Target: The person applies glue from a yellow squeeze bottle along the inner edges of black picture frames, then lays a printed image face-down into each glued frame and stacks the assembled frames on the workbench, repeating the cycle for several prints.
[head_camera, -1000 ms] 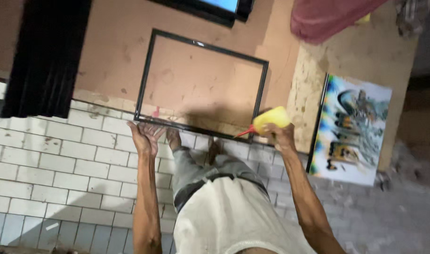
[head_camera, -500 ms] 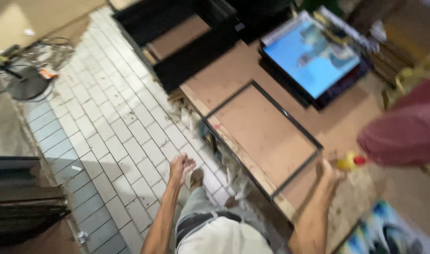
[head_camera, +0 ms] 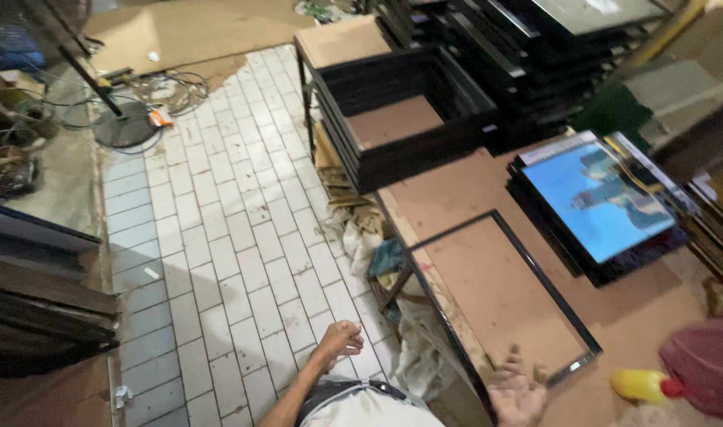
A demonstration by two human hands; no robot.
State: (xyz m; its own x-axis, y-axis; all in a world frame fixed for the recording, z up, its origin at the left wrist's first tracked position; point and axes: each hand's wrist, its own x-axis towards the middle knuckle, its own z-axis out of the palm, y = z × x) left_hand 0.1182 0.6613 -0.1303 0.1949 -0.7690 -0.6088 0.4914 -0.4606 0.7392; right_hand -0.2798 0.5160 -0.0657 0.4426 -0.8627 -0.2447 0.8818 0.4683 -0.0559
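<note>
Frame: thin black rectangular frame lying flat on the brown worktable, its long sides running away from the person, its near corner close to the table's front edge.
Right hand: right hand open, palm up, fingers spread, holding nothing; it sits at the frame's near end, touching or just short of it, hard to tell because the hand is blurred.
Left hand: left hand off the table, hanging over the white tiled floor, fingers loosely curled and empty as far as the view shows.
Bottle: yellow squeeze bottle with a red tip, lying at the table's near right, just beside a dark red cloth bundle, apart from the right hand.
Picture: framed picture with a blue sky scene, flat on a small pile of dark frames at the far right of the table, near the thin frame but not touching it.
Stack: tall stack of black frames past the table's far end, the top one showing a brown backing board.
Under the table: crumpled cloths and paper heaped against the table's edge.
Floor, far left: fan base with tangled cables; dark boards lean in at the left edge.
</note>
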